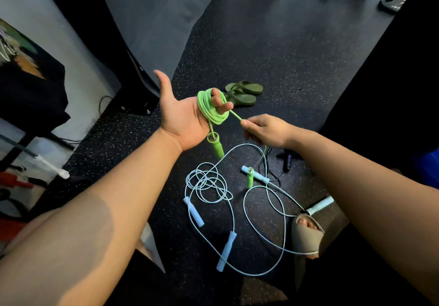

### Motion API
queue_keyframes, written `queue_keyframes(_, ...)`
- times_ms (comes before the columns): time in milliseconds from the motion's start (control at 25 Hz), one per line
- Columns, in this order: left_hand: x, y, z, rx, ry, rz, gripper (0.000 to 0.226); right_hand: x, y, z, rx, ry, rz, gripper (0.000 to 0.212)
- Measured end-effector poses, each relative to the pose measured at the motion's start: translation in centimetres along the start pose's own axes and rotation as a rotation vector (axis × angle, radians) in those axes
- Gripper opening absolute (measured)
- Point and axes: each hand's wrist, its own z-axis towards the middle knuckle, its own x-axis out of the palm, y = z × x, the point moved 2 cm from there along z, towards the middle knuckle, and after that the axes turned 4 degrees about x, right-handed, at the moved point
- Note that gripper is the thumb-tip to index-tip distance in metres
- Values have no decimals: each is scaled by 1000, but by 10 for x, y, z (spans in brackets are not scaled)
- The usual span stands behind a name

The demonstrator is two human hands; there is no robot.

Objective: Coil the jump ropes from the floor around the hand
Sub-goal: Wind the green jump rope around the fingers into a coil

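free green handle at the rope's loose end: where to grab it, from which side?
Probably round the mid-barrel of the free green handle, grip across its long axis, coming from its left. It hangs near upright, the green rope enters its top cap, and a light blue handle crosses close on its right, leaving the left side open.

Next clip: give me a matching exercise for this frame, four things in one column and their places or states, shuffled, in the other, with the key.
Column one:
1 green rope coil
2 right hand
3 light blue ropes
4 green sandals

Column two:
A lying uncoiled on the floor
B wound around the fingers of the left hand
C pinching the green strand
D paired on the floor beyond the hands

Pairs: 1-B; 2-C; 3-A; 4-D
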Motion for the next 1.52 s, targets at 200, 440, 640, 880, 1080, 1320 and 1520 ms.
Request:
queue_keyframes(200,-3,-7,-1,174,-110,-59,110,13,1,-4,80,198,-246,35)
queue_keyframes(440,-21,-8,9,240,-281,173,118,22,36,-19,-68,280,-392,35)
queue_keyframes(640,-35,14,17,-92,-250,775,124,5,68,-29,-349,23,-385,32)
queue_keyframes(880,-14,31,-1,-565,244,983,138,-17,59,-30,-395,-78,-184,31)
queue_keyframes(1080,7,25,-13,-603,436,677,130,-29,36,-23,-275,-159,74,48)
queue_keyframes(1320,5,6,-7,-264,212,263,123,-23,10,-13,-87,-210,80,53)
queue_keyframes(1520,1,-7,-4,10,9,-1,114,6,5,-4,29,6,147,45)
